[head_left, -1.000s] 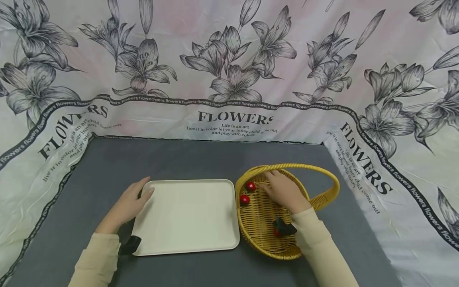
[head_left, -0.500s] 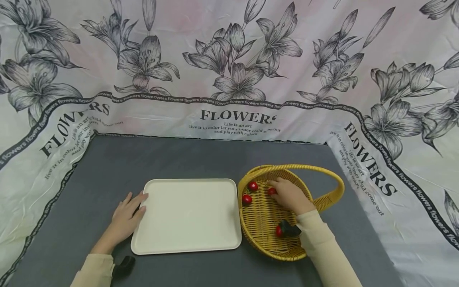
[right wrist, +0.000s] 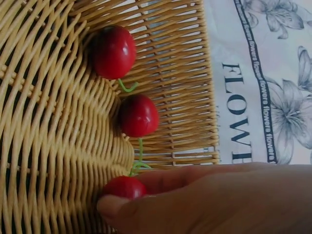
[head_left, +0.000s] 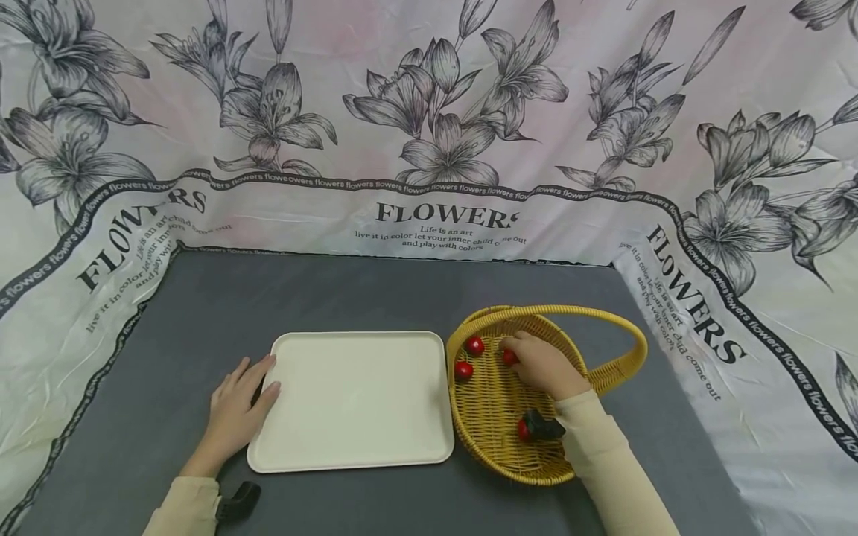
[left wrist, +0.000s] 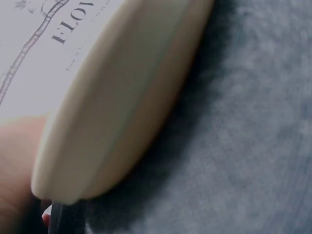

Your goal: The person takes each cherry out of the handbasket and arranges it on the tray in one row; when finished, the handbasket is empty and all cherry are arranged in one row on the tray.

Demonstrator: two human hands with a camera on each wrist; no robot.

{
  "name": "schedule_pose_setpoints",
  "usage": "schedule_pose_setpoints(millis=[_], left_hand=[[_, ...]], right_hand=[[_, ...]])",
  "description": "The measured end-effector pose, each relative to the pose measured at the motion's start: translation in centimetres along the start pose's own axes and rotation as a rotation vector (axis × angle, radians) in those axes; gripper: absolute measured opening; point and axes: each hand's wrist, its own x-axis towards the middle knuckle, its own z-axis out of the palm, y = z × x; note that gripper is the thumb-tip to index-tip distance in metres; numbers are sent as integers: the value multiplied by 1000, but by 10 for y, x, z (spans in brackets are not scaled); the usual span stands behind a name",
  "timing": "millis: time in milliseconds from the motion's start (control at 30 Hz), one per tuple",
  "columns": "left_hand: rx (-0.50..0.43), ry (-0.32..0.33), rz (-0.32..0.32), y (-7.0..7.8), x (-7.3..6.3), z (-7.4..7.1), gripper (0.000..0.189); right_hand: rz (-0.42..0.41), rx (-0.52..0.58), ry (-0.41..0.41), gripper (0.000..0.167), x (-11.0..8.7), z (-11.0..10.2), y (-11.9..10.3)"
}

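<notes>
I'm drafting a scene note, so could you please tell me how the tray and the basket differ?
The tray is a smooth, off-white rectangle, while the basket is yellow, woven and rounded. The basket has an arched handle; the tray has none. The left hand touches the tray's edge, whereas the right hand pinches a red fruit inside the basket. Both sit on the gray table.

The left hand [head_left: 231, 417] and the right hand [head_left: 541, 365] are bare beyond long, plain cream cloth, both the left sleeve [head_left: 184, 508] and the right sleeve [head_left: 617, 461] lightly creased. A small black fitting [head_left: 240, 502] with a rounded end juts from the left one; a blockier dark fitting [head_left: 546, 426] sticks out beside the right.
</notes>
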Motion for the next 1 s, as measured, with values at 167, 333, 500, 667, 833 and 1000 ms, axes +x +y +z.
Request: schedule_pose_setpoints(millis=[167, 333, 500, 667, 833, 1000], left_hand=[[9, 5, -3, -1, 1, 0, 53], [13, 21, 0, -2, -1, 2, 53], [24, 41, 4, -3, -4, 2, 51], [34, 44, 6, -4, -6, 4, 51], [38, 45, 4, -4, -5, 7, 50], [42, 61, 11, -1, -2, 7, 49]], right_hand=[[8, 61, 51, 28, -7, -6, -4], [-10, 137, 136, 27, -23, -10, -12], [11, 163, 171, 31, -43, -16, -27], [0, 151, 270, 35, -66, -30, -56], [-106, 123, 365, 36, -78, -46, -95], [-219, 112, 361, 34, -69, -44, -144]])
